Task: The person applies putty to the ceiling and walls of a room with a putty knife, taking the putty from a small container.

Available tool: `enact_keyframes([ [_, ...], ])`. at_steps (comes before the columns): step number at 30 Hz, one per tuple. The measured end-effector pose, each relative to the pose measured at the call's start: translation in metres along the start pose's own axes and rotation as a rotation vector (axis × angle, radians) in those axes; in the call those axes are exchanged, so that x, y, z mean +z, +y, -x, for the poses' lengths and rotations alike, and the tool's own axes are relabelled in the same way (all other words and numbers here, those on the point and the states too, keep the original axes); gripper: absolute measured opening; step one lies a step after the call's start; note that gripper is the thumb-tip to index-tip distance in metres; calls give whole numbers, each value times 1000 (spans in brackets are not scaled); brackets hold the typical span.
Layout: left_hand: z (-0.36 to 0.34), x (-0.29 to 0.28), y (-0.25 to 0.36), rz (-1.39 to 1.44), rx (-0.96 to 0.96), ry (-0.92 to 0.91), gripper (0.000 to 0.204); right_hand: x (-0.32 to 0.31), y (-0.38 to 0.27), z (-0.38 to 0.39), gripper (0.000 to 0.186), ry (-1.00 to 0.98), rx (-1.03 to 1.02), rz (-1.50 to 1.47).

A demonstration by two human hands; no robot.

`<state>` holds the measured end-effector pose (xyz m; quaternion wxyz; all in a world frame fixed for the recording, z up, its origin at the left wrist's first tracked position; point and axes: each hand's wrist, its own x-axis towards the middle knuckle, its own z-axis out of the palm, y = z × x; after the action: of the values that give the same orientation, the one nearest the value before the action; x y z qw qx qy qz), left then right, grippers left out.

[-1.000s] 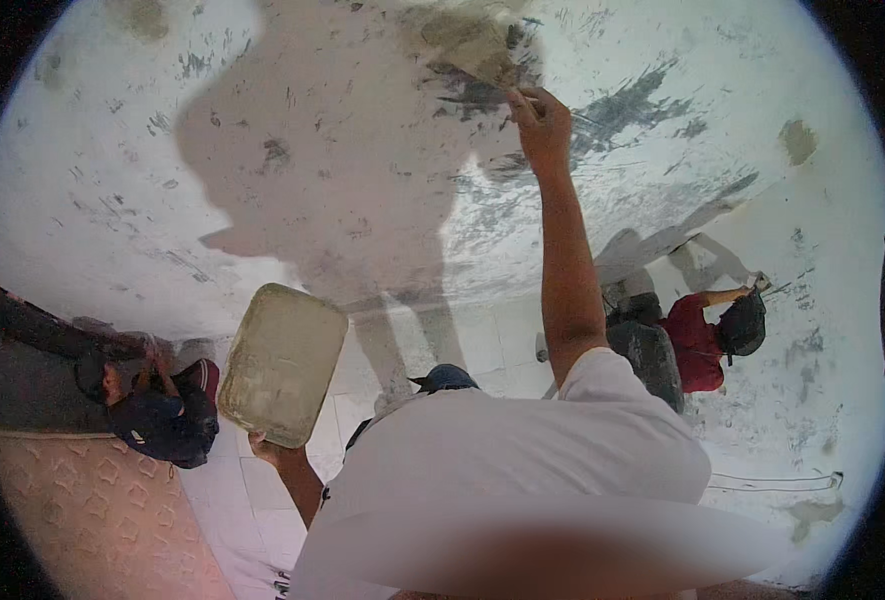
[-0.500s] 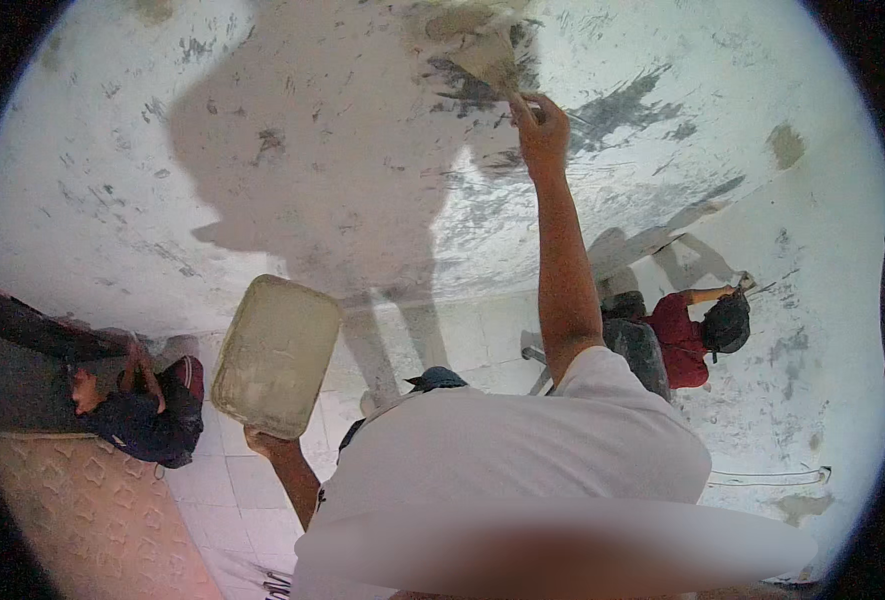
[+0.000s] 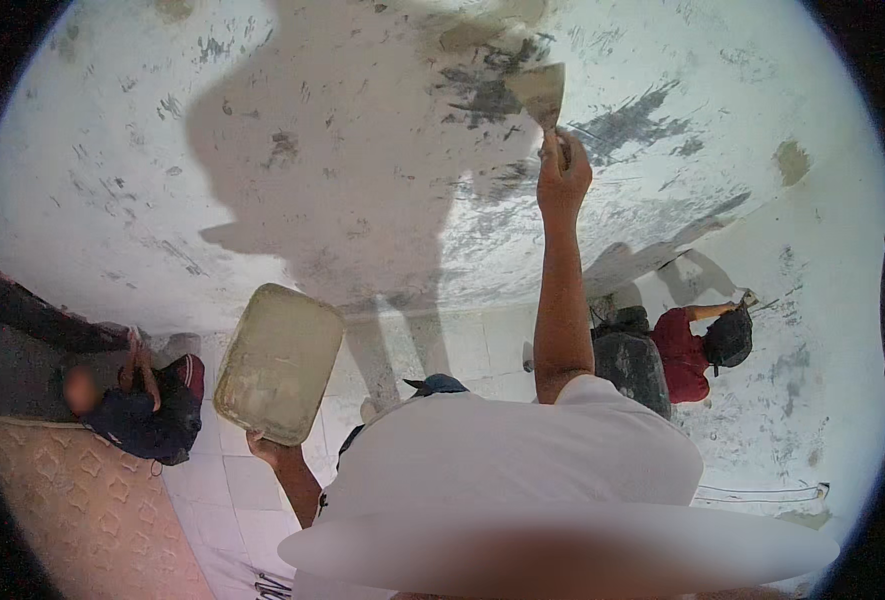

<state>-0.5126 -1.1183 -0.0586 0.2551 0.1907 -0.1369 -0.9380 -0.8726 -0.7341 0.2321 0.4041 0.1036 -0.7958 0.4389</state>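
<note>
My right hand (image 3: 564, 172) is closed around the handle of a putty knife (image 3: 540, 92), arm stretched out in front of me. The broad blade is at a white wall (image 3: 362, 130), beside a dark grey smeared patch (image 3: 487, 92); whether it touches the surface I cannot tell. Lower on the left, my left hand (image 3: 276, 452) grips the near edge of a rectangular tray (image 3: 280, 362) with rounded corners. Its beige face is coated with thin smears. Most of the left fingers are hidden beneath the tray.
A person in dark clothes (image 3: 147, 415) sits at the left. On the right, a person in a dark red shirt (image 3: 679, 355) reaches to the wall near a dark container (image 3: 630, 365). White floor tiles (image 3: 202, 490) lie below. A cable (image 3: 762, 494) runs at lower right.
My right hand has moved right and slightly nearer to me, and the putty knife's blade has swung from pointing up-left to nearly straight up. The tray stays in my left hand.
</note>
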Motion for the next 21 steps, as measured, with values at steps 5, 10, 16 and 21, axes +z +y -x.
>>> enact_keyframes([
  [5, 2, 16, -5, -22, 29, 40, 70, 7, -7, 1, 26, -21, 46, -179],
  [10, 7, 25, -7, -27, 42, -1, 75, 33, -28, 3, 42, 164, -260, 209],
  [16, 10, 42, -15, -67, 39, 56, 77, 118, -63, 14, 49, -84, -62, 362],
  [21, 15, 27, -20, -87, 96, 83, 74, 130, -80, 101, 46, -326, -98, 145],
])
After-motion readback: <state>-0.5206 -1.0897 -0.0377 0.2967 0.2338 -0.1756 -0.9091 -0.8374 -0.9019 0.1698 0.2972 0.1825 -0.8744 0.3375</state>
